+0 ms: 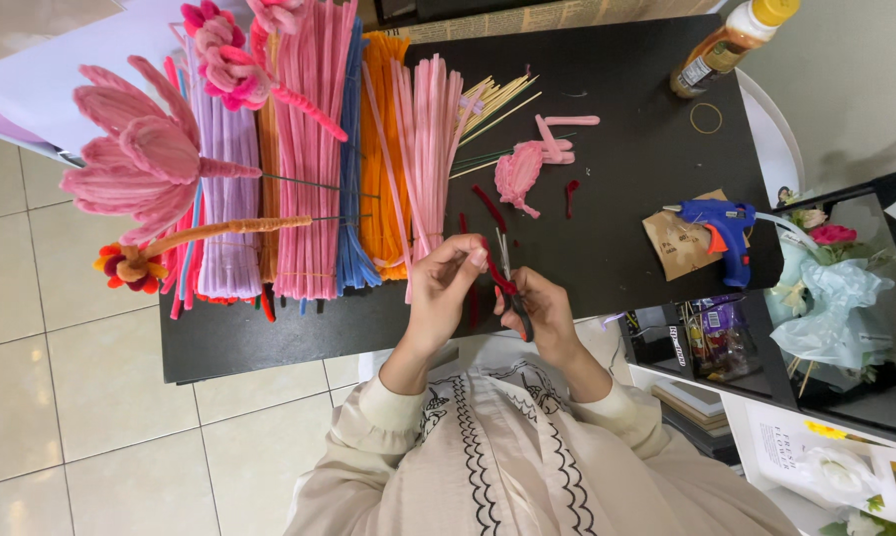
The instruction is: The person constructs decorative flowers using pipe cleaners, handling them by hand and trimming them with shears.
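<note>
Black table [626, 149] on pale tiled floor [61, 377]

Around my worktable

A blue glue gun [723, 230] rests on brown paper [678, 243]; bundled pipe cleaners [314, 159] lie beside a big pink chenille flower [145, 149]; an amber bottle [731, 42] stands at the corner.

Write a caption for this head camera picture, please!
Two hands, left hand and right hand, snip a red pipe cleaner with scissors.

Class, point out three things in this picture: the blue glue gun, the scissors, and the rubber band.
blue glue gun [718, 220], head view, on its body.
scissors [504, 260], head view, on the blades.
rubber band [706, 118], head view, on its ring.
</note>
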